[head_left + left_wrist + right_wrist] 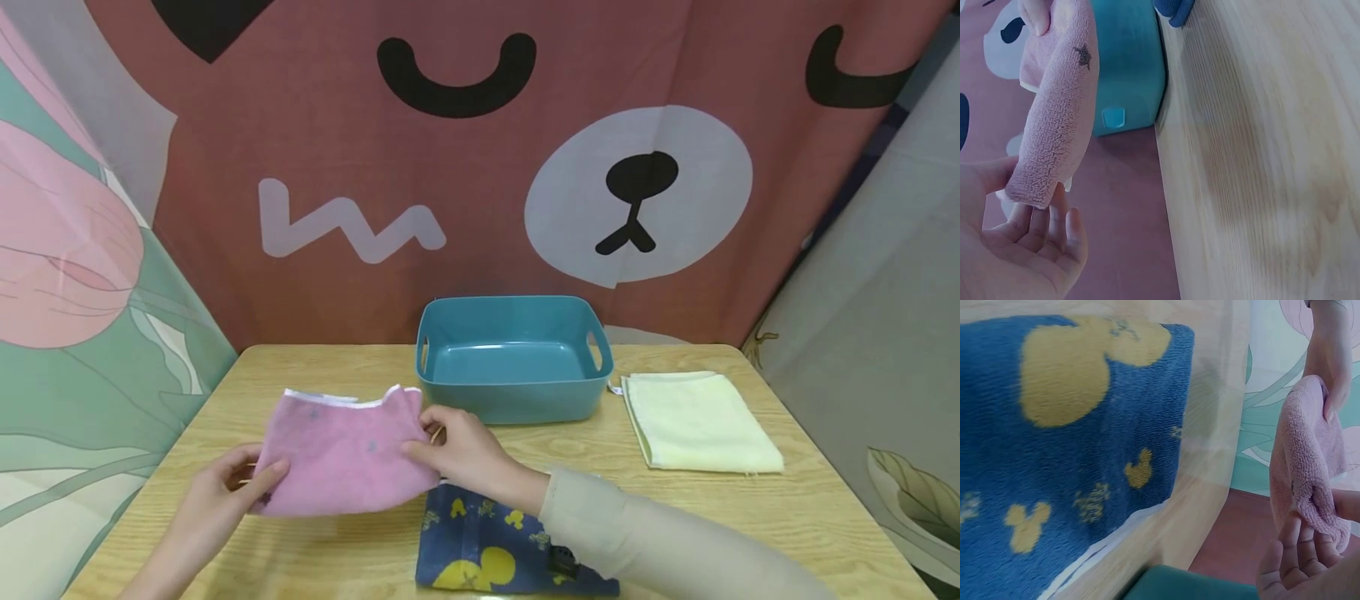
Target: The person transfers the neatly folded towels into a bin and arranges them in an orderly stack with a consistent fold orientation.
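A folded pink towel (345, 458) with a white edge and small grey marks is held up over the left part of the table. At its left end my left hand (225, 492) pinches it between thumb and fingers. My right hand (468, 450) grips the opposite end, its thumb on the near face. In the left wrist view the towel (1060, 119) hangs between both hands, a dark star-like mark on it. Below my right forearm lies a folded navy towel (468, 533) with yellow mouse-head shapes, partly covered by the sleeve.
A teal plastic basket (517, 403) with side handle holes stands at the back of the wooden table (345, 558). To its right lies a folded pale yellow towel (701, 425). Printed curtains (337, 300) hang behind and at both sides.
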Available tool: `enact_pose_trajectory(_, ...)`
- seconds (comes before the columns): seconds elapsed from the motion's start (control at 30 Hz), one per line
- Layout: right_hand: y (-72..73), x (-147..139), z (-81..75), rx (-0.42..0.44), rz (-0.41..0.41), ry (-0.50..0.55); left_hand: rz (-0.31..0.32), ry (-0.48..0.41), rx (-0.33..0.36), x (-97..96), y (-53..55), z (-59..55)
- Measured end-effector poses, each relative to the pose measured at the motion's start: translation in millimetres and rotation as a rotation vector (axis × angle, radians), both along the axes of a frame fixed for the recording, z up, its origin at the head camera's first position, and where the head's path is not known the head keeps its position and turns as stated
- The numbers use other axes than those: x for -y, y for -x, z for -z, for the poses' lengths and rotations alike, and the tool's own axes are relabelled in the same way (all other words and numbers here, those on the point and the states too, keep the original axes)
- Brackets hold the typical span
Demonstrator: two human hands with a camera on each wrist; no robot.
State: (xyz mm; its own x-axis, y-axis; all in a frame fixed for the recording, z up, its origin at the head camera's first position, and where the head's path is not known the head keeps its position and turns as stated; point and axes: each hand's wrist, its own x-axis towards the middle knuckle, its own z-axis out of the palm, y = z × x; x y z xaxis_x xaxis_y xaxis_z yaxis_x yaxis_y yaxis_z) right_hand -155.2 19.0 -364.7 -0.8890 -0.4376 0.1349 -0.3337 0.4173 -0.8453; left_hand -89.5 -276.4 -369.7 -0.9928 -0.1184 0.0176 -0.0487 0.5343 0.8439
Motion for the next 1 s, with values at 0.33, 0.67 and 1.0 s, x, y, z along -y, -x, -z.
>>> enact_pose_trajectory(0.33,-3.0,-15,-2.9,0.013,0.002,0.018,0.036,-0.04,0.0,-14.2,0.2,-7.5)
enact_pose_trajectory(0.67,-4.7,-37,-7.8,0.0,0.015,0.022,0.081,-0.065,-0.014,-32.0,1.8,-10.0)
enact_pose_trajectory(1.0,-9.0,-61,-10.5,-0.034,0.041,0.012,0.13,-0.102,-0.02,-49.1,8.4,-9.7)
